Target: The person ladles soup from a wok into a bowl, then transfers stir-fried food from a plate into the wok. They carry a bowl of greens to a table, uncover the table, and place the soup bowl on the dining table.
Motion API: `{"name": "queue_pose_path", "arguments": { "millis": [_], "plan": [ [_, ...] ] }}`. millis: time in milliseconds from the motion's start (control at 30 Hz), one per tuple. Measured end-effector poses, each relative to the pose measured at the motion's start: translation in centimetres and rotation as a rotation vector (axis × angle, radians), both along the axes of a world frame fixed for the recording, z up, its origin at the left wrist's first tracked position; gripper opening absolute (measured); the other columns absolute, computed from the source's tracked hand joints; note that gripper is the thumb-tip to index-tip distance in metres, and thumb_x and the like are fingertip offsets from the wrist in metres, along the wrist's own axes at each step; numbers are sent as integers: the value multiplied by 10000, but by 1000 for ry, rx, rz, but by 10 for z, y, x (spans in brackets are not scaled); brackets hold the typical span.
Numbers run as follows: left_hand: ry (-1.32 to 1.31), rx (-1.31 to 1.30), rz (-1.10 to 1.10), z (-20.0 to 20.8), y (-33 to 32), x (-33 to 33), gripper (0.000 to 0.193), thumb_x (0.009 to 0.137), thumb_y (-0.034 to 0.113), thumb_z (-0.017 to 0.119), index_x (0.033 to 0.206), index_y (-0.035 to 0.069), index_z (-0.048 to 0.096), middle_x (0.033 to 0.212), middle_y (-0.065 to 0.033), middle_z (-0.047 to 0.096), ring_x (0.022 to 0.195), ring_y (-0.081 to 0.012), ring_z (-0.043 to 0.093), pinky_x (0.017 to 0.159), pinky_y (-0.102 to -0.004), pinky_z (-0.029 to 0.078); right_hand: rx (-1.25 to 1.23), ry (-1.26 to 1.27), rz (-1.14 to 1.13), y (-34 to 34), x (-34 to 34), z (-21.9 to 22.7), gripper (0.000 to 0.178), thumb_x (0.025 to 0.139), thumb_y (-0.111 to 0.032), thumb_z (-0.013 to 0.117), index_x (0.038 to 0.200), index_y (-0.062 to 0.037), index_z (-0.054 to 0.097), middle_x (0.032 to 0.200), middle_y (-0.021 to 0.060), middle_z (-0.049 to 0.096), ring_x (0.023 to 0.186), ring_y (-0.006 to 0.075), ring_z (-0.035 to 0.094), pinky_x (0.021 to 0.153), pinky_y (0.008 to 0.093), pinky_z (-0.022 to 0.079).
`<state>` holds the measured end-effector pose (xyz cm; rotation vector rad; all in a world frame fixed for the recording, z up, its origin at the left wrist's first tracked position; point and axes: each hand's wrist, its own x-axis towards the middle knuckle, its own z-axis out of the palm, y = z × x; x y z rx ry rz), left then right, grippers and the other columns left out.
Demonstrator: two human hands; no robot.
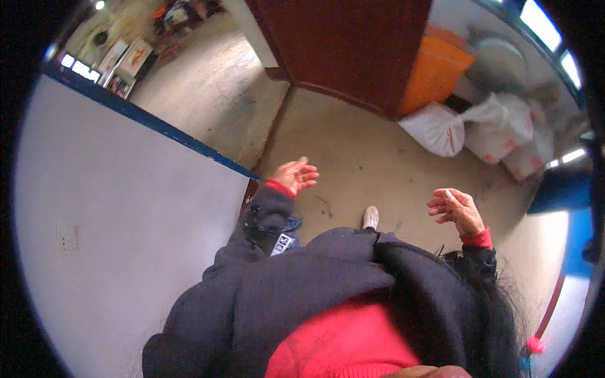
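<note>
My left hand [295,176] hangs in the air above the floor, close to the end of the white wall. Its fingers are loosely spread, with nothing in them. On the other side, my right hand [458,210] is also raised over the floor, fingers slightly bent and apart, and it holds nothing. Red cuffs show at both wrists beneath dark sleeves. Between the hands, the tip of a light shoe [370,218] pokes out below my dark jacket [302,277]. Neither hand touches any object.
A dark red-brown door panel [343,44] stands ahead, beside an opening onto a concrete floor [195,69]. Several white sacks [498,129] and an orange item [435,69] lie at the far right. A white wall [126,208] with a socket [67,239] runs along my left.
</note>
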<state>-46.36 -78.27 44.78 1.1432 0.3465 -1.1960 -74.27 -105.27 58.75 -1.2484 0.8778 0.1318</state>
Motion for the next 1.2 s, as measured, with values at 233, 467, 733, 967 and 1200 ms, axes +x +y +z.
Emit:
{"name": "queue_pose_path", "arguments": {
  "millis": [233,467,733,967,1200],
  "plan": [
    [-153,182,462,-5,47,11,148,781,93,521,914,40,490,878,-104,550,804,-242,559,667,-351,485,25,156,0,-83,82,-52,292,845,-296,444,937,-26,507,778,83,581,625,125,555,531,240,438],
    [-22,338,745,-22,75,20,144,791,147,528,873,32,499,822,-99,559,738,-206,565,640,-322,487,203,60,510,-94,241,-116,300,834,-303,459,952,-34,517,806,76,586,681,140,564,558,231,439],
    [-40,60,843,-45,95,120,210,824,223,496,875,19,495,813,-109,549,731,-211,548,615,-303,478,179,-46,626,-79,423,-146,324,836,-343,442,948,-45,501,785,55,561,632,102,526,554,217,421],
    [-71,430,978,-49,76,162,279,784,214,561,995,57,468,877,-123,540,731,-233,557,601,-325,498,229,-92,899,-49,563,-179,330,837,-345,444,912,-28,493,767,79,559,662,125,543,562,231,432],
    [3,561,1264,-57,120,213,308,787,184,544,1024,25,428,923,-132,526,740,-226,557,619,-315,508,363,-118,931,-1,700,-225,308,838,-320,444,901,-22,493,755,86,555,623,129,538,512,223,428]
  ]
}}
